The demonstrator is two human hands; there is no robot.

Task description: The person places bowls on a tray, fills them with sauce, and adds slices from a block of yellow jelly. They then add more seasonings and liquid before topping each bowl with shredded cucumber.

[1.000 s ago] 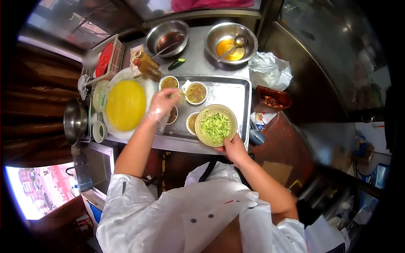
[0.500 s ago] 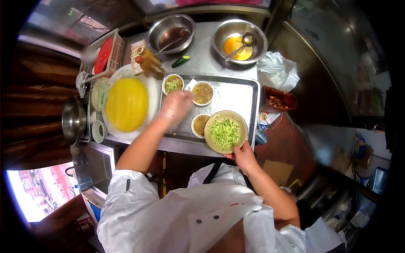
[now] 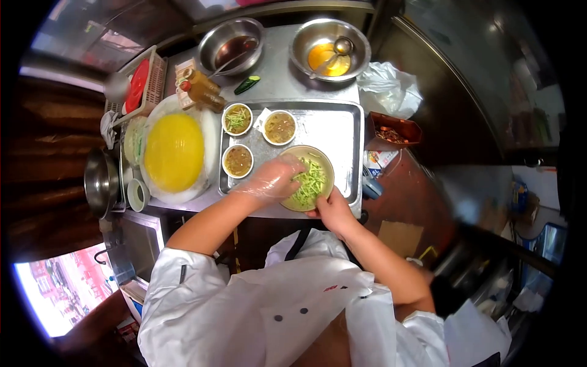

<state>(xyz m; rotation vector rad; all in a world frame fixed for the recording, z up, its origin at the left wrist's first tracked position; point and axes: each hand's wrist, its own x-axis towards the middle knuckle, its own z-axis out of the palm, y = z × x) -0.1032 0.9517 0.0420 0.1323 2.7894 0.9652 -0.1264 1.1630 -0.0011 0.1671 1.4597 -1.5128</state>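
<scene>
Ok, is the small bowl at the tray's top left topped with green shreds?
Yes, the small bowl at the top left of the tray shows green shreds lying on its brown filling.

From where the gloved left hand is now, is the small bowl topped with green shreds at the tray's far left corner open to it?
Probably yes. The left hand is in the big bowl of green shreds, and the small bowl stands uncovered. Only another low small bowl lies between, easy to pass over.

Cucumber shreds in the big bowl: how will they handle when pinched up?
Probably floppy: the cucumber shreds are thin strands in a loose tangle. Likely light, clumping together. The gloved left hand may find them slippery; wetness is unclear.
</scene>
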